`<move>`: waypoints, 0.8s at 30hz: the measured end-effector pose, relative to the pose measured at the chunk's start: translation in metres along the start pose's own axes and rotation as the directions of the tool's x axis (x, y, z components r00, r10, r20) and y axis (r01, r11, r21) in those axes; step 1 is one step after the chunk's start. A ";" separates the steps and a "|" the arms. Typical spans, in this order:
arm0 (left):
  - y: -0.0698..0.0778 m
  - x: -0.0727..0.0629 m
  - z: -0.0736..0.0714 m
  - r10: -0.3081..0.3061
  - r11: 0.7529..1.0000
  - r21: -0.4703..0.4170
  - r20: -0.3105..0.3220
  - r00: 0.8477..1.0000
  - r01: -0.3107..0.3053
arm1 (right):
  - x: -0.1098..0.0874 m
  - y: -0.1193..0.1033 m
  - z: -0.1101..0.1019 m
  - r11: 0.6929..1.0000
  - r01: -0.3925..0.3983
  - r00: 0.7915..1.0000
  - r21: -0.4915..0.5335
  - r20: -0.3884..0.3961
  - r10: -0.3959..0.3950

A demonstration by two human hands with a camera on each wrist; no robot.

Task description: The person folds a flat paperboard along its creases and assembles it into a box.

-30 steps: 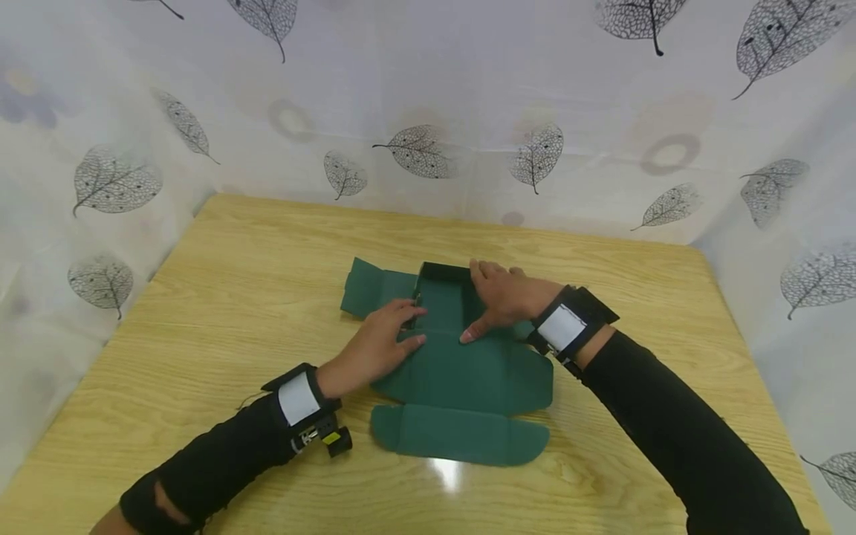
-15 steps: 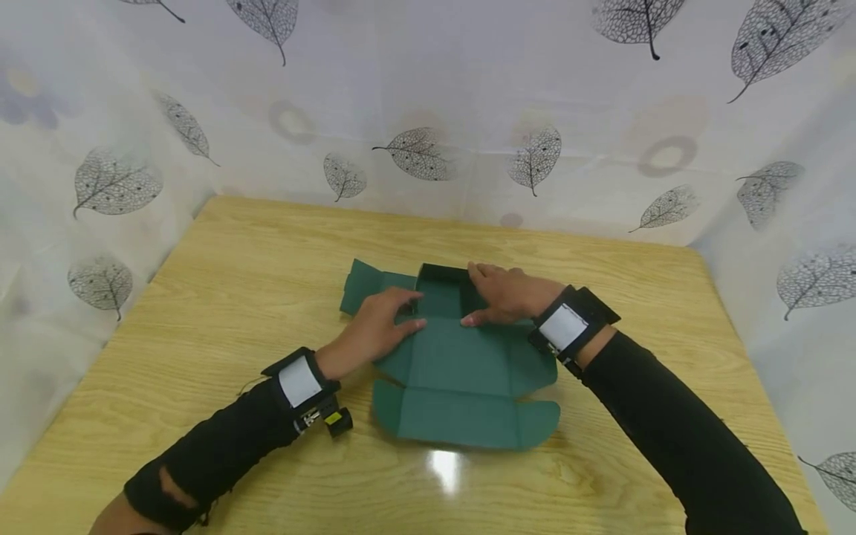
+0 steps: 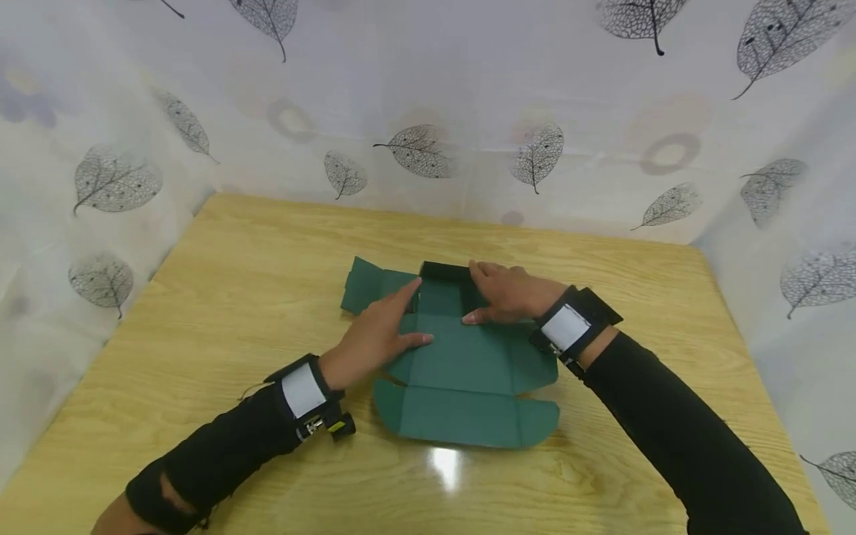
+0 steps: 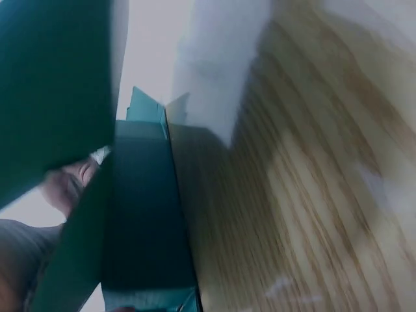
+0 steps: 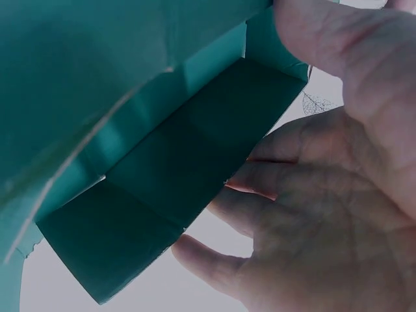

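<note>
A green cardboard box (image 3: 461, 358), partly unfolded, lies on the wooden table in the head view. Its back wall (image 3: 444, 272) stands up, and a side flap (image 3: 364, 285) spreads out at the left. My left hand (image 3: 374, 331) reaches over the left side, index finger at the edge and thumb on the panel. At the right side my right hand (image 3: 511, 293) has its thumb over the panel. In the right wrist view, its fingers (image 5: 279, 195) lie along the outside of the raised right wall (image 5: 201, 136). The left wrist view shows green panels (image 4: 143, 208) close up; the left fingers are mostly hidden.
The light wood table (image 3: 254, 260) extends around the box. A white curtain (image 3: 468, 89) printed with leaves hangs behind it and at both sides. The box's front flap (image 3: 461, 417) with rounded ends points toward me.
The box's front flap has tilted up from its earlier, lower position. My left index finger has straightened and moved farther along the edge. The right thumb has shifted slightly back; that hand otherwise stays put.
</note>
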State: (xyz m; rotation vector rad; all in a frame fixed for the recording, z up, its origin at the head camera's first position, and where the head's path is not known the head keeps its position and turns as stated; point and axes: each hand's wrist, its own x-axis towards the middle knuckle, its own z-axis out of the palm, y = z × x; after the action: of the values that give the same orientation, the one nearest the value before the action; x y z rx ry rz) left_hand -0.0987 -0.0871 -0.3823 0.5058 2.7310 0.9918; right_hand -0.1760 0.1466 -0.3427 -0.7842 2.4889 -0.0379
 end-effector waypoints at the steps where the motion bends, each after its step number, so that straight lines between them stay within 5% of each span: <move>1: 0.001 0.001 0.001 0.007 1.000 -0.012 -0.004 1.000 -0.007 | 0.000 0.000 0.000 1.000 0.000 1.000 -0.002 -0.002 0.000; 11: 0.000 0.009 -0.004 -0.087 0.995 -0.059 -0.057 0.995 0.084 | -0.001 -0.002 0.001 1.000 0.015 1.000 0.020 -0.015 -0.015; 17: -0.019 0.003 -0.031 -0.195 0.980 -0.072 -0.208 0.958 0.184 | 0.000 -0.003 0.001 0.999 0.030 0.999 0.012 -0.024 -0.030; 19: -0.032 0.002 -0.040 -0.257 0.965 -0.100 -0.184 0.949 0.242 | 0.000 -0.002 0.001 1.000 0.026 0.999 0.013 -0.023 -0.026; 24: -0.058 0.002 -0.048 -0.372 0.904 -0.206 0.052 0.927 0.374 | -0.001 0.001 0.002 1.000 0.018 1.000 0.021 -0.020 -0.018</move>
State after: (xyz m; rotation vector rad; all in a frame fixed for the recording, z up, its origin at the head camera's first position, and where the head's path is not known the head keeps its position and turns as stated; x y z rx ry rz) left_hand -0.1290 -0.1559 -0.3834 -0.0510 2.5294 1.1455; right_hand -0.1748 0.1479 -0.3447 -0.8012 2.4960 -0.0781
